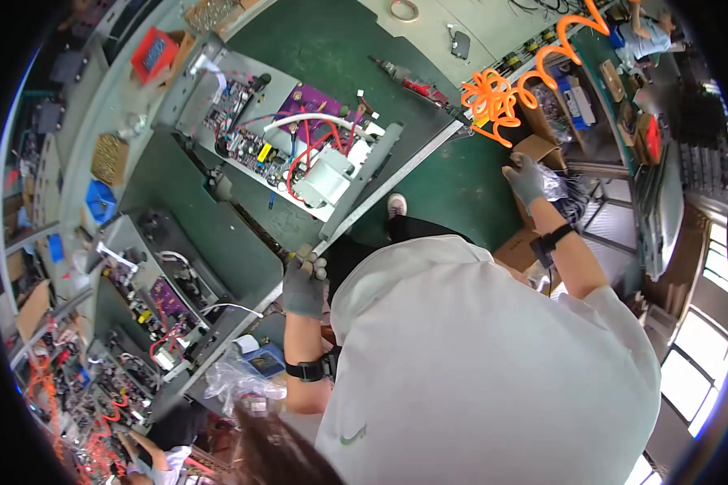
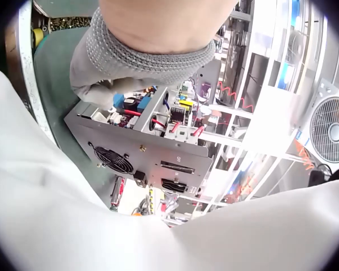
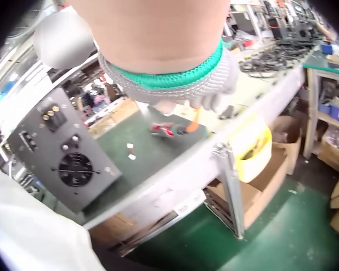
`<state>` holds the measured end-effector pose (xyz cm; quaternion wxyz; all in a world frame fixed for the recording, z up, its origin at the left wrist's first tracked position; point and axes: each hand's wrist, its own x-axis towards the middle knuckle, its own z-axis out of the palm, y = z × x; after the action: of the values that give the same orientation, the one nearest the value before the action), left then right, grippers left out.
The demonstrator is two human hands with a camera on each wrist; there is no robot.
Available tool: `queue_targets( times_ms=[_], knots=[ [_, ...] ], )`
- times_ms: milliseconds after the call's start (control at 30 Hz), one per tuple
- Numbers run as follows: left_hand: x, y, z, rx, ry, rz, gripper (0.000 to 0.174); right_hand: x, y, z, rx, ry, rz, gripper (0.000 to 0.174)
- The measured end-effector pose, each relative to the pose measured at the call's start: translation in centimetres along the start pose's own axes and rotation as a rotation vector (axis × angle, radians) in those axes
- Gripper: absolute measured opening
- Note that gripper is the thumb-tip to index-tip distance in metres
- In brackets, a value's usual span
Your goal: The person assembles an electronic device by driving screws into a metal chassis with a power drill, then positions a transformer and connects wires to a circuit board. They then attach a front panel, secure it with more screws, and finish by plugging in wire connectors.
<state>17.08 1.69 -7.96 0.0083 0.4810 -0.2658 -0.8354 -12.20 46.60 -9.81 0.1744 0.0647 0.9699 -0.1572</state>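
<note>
Now left hand (image 1: pixel 303 284) grips bench edge (image 1: pixel 416 159); right hand (image 1: pixel 528 179) rests open on box (image 1: pixel 542 148).

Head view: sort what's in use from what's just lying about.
In use:
left hand, at the bench edge
open chassis, nearest that hand
right hand, on the box

Lying about:
screwdriver
tape roll
orange hose
second chassis
blue bin
</note>
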Motion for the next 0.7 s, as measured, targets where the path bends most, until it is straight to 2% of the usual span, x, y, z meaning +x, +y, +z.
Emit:
queue_targets(
  times_ms=[33, 100, 133, 233, 267, 333, 367, 433, 467, 533, 600, 633, 667, 700],
  knots=[
    [-0.7, 0.6, 1.2, 0.033, -0.001, 0.019, 0.041, 1.0, -0.4, 0.5, 0.038, -0.001, 0.006, 0.066],
    [-2.1, 0.7, 3.8, -0.053, 0.205, 0.041, 0.039, 3.1, -1.7, 1.6, 0.025, 0.048, 0.275, 0.092],
    [-2.6, 0.7, 4.2, -0.025, 0.209, 0.059, 0.039, 4.7, -1.9, 2.5, 0.095, -0.013, 0.296, 0.105],
    [-3.9, 0.4, 4.5, -0.193, 0.093, 0.059, 0.037, 7.8, -2.8, 6.2, 0.326, -0.076, -0.097, 0.098],
    [-4.1, 0.1, 3.8, -0.173, 0.103, 0.070, 0.037, 8.8, -3.4, 7.8, 0.348, -0.086, -0.093, 0.098],
    [-4.6, -0.4, 2.4, -0.381, -0.171, 0.045, 0.036, 10.1, -5.2, 10.6, 0.404, -0.049, -0.143, 0.082],
    [-5.4, -0.7, 2.2, -0.420, -0.205, 0.045, 0.036, 10.0, -6.2, 11.1, 0.419, -0.057, -0.145, 0.082],
    [-6.9, -1.3, 2.3, -0.426, -0.152, 0.076, 0.037, 7.4, -9.8, 7.9, 0.033, 0.019, 0.006, 0.062],
    [-7.5, -1.5, 2.3, -0.442, -0.111, 0.094, 0.037, 6.5, -11.0, 5.6, 0.047, 0.009, -0.007, 0.062],
    [-8.4, -2.2, 1.5, -0.433, -0.031, 0.132, 0.036, 4.5, -12.8, 1.8, -0.174, -0.414, -0.075, 0.052],
    [-8.3, -3.1, 0.2, -0.475, -0.087, 0.133, 0.041, 2.6, -12.9, 2.1, -0.118, -0.464, -0.180, 0.055],
    [-8.6, -3.4, 0.4, -0.402, 0.132, 0.157, 0.040, 1.3, -13.0, 2.6, -0.198, -0.504, -0.301, 0.057],
    [-8.8, -3.7, 0.6, -0.408, 0.140, 0.176, 0.040, 0.5, -13.4, 3.1, -0.279, -0.540, -0.423, 0.059],
    [-9.2, -4.1, 1.1, -0.418, 0.128, 0.157, 0.040, -0.2, -15.2, 2.2, -0.228, -0.656, -0.438, 0.062]
  ],
)
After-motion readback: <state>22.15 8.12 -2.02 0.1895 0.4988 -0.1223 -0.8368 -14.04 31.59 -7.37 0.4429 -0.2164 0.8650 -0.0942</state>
